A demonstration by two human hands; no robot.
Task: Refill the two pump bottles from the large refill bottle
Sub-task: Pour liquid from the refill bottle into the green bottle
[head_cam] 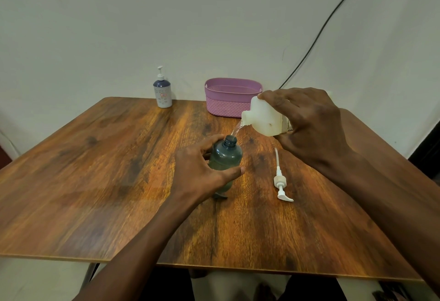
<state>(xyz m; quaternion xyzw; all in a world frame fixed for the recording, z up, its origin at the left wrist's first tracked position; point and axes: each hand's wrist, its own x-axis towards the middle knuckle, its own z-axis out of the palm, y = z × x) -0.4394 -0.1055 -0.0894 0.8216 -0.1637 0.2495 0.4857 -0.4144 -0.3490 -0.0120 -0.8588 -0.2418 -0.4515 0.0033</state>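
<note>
Two bare forearms (142,241) are stretched over the wooden tabletop (95,169). The large refill bottle (264,117), white and tilted mouth-down, is gripped by the right hand (309,124) above the tabletop. The left hand (200,169) is curled round the dark open bottle (226,155), stood upright mid-tabletop. A pink basket (228,105) is set at the far edge, a capped pump bottle (163,91) left of it. A removed pump head (281,181) is laid right of the dark bottle. A thin clear stream (237,130) is poured toward its neck.
</note>
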